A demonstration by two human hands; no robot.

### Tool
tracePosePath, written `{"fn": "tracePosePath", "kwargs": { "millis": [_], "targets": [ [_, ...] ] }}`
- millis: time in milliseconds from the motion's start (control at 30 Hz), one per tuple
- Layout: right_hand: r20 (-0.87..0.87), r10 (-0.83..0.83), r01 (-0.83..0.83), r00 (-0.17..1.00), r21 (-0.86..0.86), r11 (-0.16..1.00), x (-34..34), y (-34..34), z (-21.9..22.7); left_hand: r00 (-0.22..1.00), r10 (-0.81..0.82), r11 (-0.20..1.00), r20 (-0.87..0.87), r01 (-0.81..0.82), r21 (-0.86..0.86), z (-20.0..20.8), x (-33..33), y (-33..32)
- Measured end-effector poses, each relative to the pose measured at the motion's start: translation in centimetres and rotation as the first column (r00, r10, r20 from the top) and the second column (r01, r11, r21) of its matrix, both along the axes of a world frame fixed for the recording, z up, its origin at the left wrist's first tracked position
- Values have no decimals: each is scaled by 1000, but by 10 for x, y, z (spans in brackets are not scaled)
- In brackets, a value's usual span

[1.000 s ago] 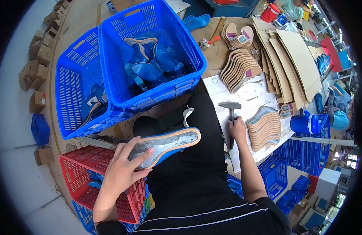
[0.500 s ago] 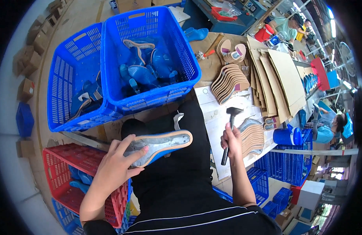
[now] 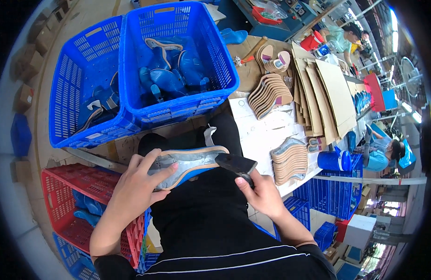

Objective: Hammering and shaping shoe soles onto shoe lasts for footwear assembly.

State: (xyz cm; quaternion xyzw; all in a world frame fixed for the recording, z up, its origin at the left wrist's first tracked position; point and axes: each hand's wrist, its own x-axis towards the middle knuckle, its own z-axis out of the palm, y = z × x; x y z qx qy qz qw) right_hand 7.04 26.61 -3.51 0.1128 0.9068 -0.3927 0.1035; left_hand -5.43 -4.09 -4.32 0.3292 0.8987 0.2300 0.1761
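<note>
Over my lap, my left hand (image 3: 143,179) grips a blue shoe last (image 3: 193,163) with its metal-plated underside up and a tan insole edge around it. The thumb presses on the plate. My right hand (image 3: 261,190) is closed around a hammer (image 3: 236,164), whose dark head meets or hovers just over the narrow heel end of the last; contact cannot be made out. Most of the handle is hidden by the hand. A bent white strip (image 3: 209,135) rests by my leg, just beyond the last.
Two blue crates (image 3: 180,109) with blue lasts stand at the far left. On the table (image 3: 239,119) at right are insole stacks (image 3: 290,161), cardboard sheets (image 3: 334,95) and a blue jug (image 3: 334,160). A red crate (image 3: 68,219) sits at lower left. Other people work at far right.
My right hand has swung the hammer left and down from over the table to the last's heel end. My left hand keeps its hold. The view has shifted slightly.
</note>
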Motion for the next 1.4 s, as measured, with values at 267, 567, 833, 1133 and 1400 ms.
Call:
{"fn": "tracePosePath", "kwargs": {
  "millis": [267, 567, 833, 1133, 1400],
  "targets": [
    [-14, 1, 2, 1000, 210, 978, -5, 8, 33, 1000, -11, 1000, 6, 11, 28, -6, 1, -5],
    [-792, -447, -42, 415, -508, 861, -3, -13, 83, 999, -35, 999, -32, 37, 40, -2, 0, -3],
    [-229, -156, 197, 961, 169, 966, 14, 12, 18, 1000, -14, 999, -24, 15, 41, -2, -4, 0],
    [-269, -111, -26, 957, -462, 887, 40, 25, 46, 999, 21, 999, -26, -20, 25, -7, 3, 0],
    [-173, -278, 304, 945, 150, 941, 26, 8, -41, 995, 40, 998, -91, -36, 49, -14, 13, -3]
  ]
}}
